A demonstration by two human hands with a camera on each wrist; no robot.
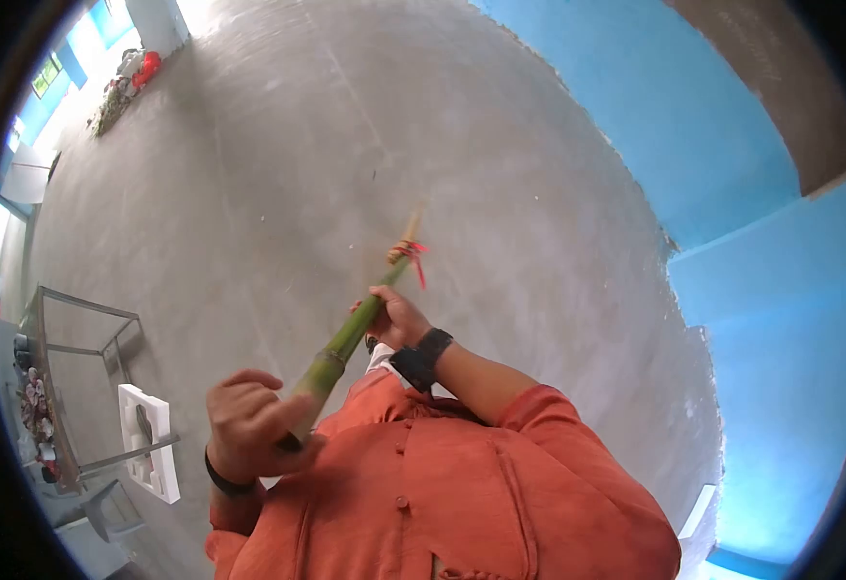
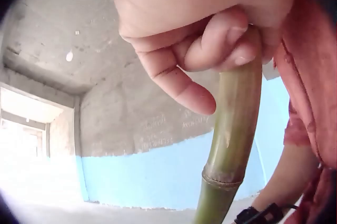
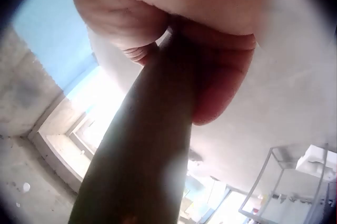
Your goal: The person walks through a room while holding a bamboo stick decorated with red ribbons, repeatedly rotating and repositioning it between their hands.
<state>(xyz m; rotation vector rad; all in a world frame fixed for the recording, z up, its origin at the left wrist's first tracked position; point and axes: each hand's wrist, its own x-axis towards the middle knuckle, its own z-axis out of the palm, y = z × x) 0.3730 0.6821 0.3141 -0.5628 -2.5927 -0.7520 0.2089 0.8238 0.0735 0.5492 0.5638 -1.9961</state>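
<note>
A green bamboo tube (image 1: 350, 333) runs slantwise in front of the chest in the head view. Its far end narrows to a pale tip with a wrapped binding and a red ribbon (image 1: 415, 259). My right hand (image 1: 401, 321) grips the tube just below the binding; in the right wrist view the fingers (image 3: 224, 84) curl around it. At the thicker near end is my left hand (image 1: 249, 420), its fingers bent around the bamboo. From the left wrist, the hand (image 2: 205, 18) covers the tube's top end, above a ringed node (image 2: 223, 177).
A metal frame (image 1: 89, 309) stands at the left, with a white foam piece (image 1: 150, 440) beside it. Grey concrete floor (image 1: 461, 126) spreads ahead. The blue-painted wall (image 1: 761, 319) rises at the right. A red and white bundle (image 1: 138, 70) lies far off at the upper left.
</note>
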